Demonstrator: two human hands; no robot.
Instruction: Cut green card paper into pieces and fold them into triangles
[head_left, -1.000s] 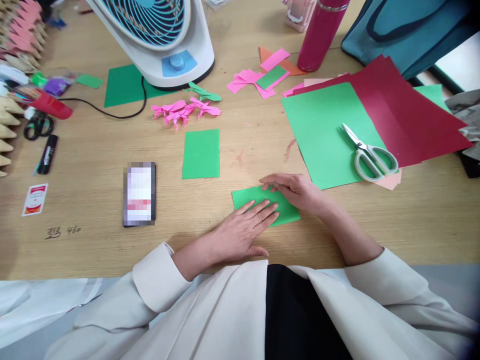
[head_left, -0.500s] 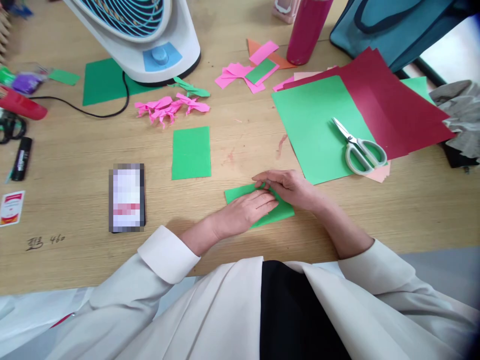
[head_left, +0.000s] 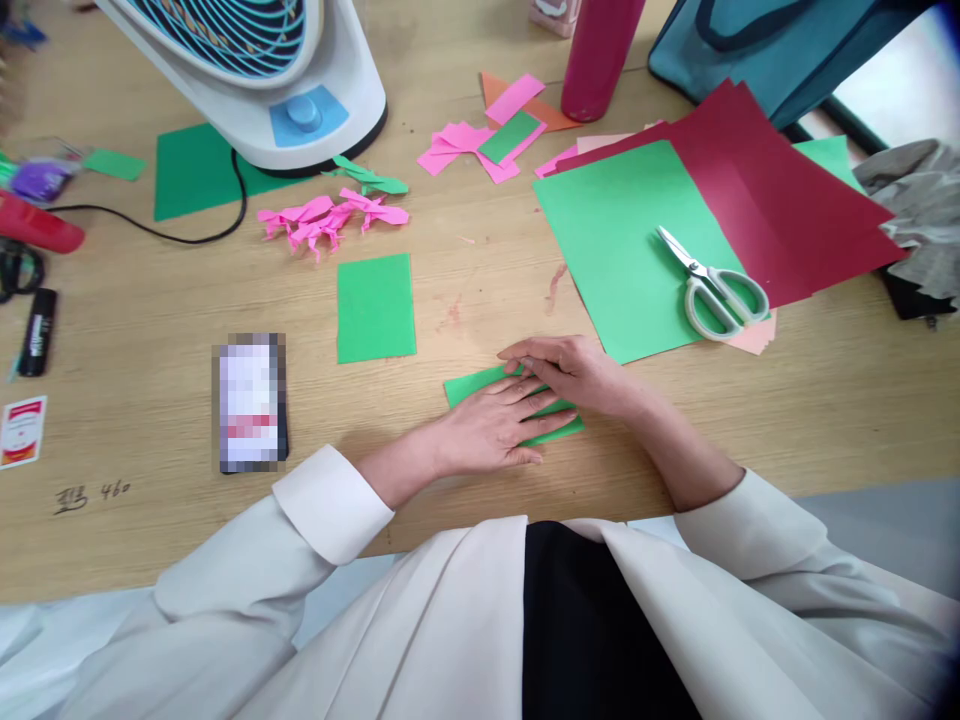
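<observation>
A green sheet of paper [head_left: 466,387], seemingly folded, lies on the table in front of me. My left hand [head_left: 499,425] rests flat across it with the fingers spread, covering its middle. At the paper's far edge, my right hand [head_left: 574,370] is bent, its fingertips drawn together on the edge next to my left fingers. Part of the right fingertips is hidden. Left of the hands, a second green piece of paper [head_left: 376,308] lies flat on the table.
Scissors [head_left: 709,285] lie on a large green sheet [head_left: 607,220] beside dark red sheets [head_left: 795,200]. Pink folded paper figures [head_left: 322,220] sit before a fan [head_left: 322,110]. A phone [head_left: 251,402] is at left, pink paper pieces [head_left: 450,145] and a bottle [head_left: 600,60] at the back.
My left hand has turned flatter and its fingers have spread apart over the green paper. The right hand stays at the far edge. The whole view has shifted slightly.
</observation>
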